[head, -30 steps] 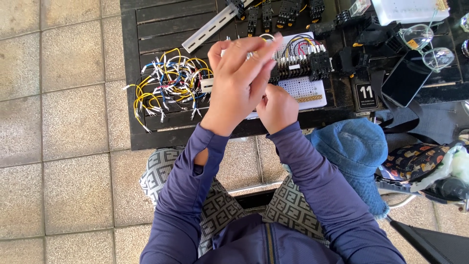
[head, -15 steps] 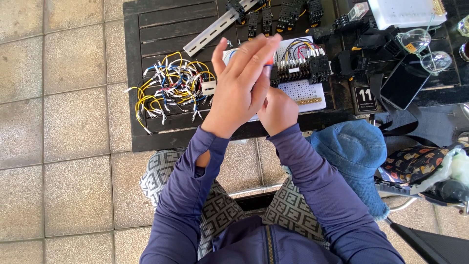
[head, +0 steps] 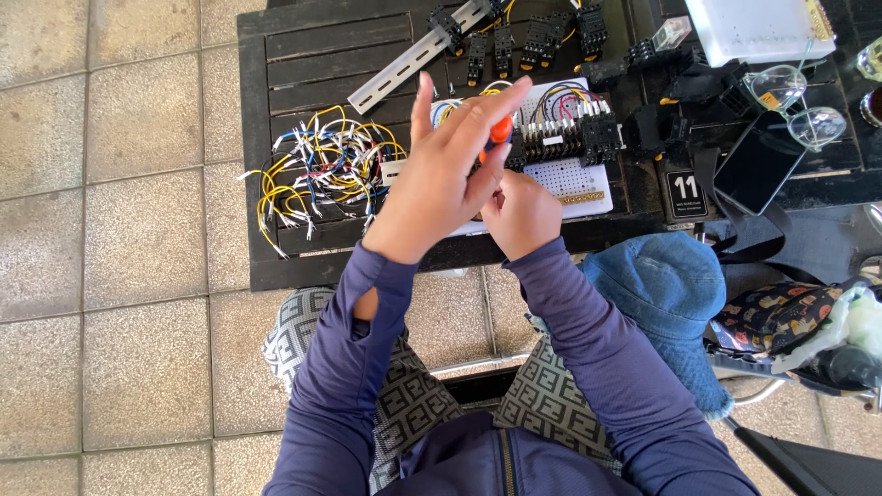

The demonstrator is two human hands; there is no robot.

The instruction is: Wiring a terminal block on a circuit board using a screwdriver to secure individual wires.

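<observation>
Since half a second ago the left hand has tilted a little, its fingers fanning wider while the orange handle between the two hands shows more plainly. That hand is raised above the dark slatted tabletop, index and middle fingers stretched out, thumb and lower fingers touching the top of an orange-handled screwdriver, probably to steady or twirl the handle; its grip is loose and spread rather than clamped. The right hand sits lower, curled into a fist just under the handle, its grip pressed together around what seems to be the tool's shaft, though the left hand hides that part and I cannot tell exactly what it pinches. The tool points down toward a white perforated board carrying a row of black terminal blocks with coloured wiring, which lies at the near edge of the tabletop so both hands can work over it. Left of the board lies a loose tangle of yellow and white wires, near the left wrist. Farther back rest a grey metal rail and more black blocks; to the right, a dark phone, clear spectacles and a blue denim hat.
</observation>
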